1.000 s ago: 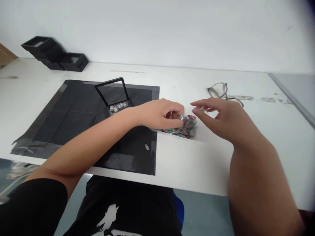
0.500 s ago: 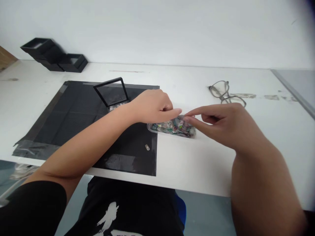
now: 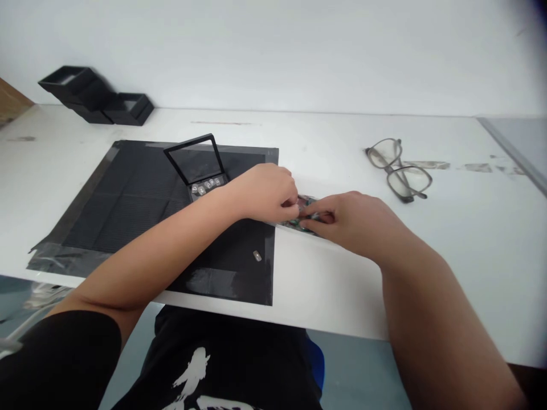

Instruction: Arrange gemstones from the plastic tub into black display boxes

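Observation:
A clear plastic tub (image 3: 290, 226) of small, colourful wrapped pieces sits at the right edge of a black mat (image 3: 141, 199), largely covered by my hands. My left hand (image 3: 271, 192) is closed over the tub's left side, thumb against curled fingers; anything inside is hidden. Coming from the right, my right hand (image 3: 350, 225) has its thumb and forefinger in a pinch among the pieces, close to the left fingertips. What they grip is too small to make out. Behind my left wrist stands a black case (image 3: 196, 162), its clear framed lid raised, with several small shiny pieces (image 3: 207, 185) inside.
One small shiny piece (image 3: 257, 255) lies alone on the mat near its right edge. Eyeglasses (image 3: 399, 168) rest on the white table (image 3: 325, 285) to the right. Black boxes (image 3: 94, 97) are stacked at the back left, before the white wall.
My right hand has moved left and down into the tub. My left thumb has drawn in from being stretched out toward the right fingertips. The eyeglasses are now uncovered.

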`<state>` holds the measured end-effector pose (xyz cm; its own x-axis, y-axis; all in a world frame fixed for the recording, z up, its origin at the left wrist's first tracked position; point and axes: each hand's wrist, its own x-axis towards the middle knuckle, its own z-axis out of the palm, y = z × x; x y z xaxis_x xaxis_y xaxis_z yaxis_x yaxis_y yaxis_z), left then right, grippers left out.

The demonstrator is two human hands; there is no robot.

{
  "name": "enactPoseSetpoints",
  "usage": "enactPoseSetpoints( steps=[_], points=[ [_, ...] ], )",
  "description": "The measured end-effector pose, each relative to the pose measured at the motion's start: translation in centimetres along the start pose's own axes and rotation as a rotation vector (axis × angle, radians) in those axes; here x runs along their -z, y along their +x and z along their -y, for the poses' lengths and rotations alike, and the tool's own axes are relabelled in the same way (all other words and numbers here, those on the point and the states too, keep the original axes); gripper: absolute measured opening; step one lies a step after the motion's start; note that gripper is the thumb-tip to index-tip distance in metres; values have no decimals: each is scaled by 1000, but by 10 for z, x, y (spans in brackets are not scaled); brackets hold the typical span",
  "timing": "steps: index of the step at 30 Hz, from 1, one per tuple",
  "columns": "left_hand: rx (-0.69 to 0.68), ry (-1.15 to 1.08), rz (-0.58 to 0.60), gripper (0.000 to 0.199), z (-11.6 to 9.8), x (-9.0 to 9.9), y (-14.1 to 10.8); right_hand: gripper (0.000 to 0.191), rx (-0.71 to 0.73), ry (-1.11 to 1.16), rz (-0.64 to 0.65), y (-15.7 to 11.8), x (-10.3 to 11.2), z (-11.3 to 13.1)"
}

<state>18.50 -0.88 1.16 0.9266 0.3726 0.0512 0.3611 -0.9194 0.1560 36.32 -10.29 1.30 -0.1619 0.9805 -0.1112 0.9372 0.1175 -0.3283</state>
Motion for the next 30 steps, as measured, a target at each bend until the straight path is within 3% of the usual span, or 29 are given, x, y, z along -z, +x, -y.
enactPoseSetpoints(
  steps=[9,13,18,26,30],
  points=[
    [-4,-57,-6,31,2,1,-2,18,3,36,47,3,0,0],
    [-24,-90,91,16,6,5,-2,17,44,33,47,6,-3,1],
    [12,-67,199,14,6,10,1,20,95,17,27,8,-6,2],
    [36,-42,141,16,2,5,1,21,81,-41,51,7,-4,3],
    [34,-92,91,22,4,6,-1,16,54,73,26,3,-1,1]
  ],
)
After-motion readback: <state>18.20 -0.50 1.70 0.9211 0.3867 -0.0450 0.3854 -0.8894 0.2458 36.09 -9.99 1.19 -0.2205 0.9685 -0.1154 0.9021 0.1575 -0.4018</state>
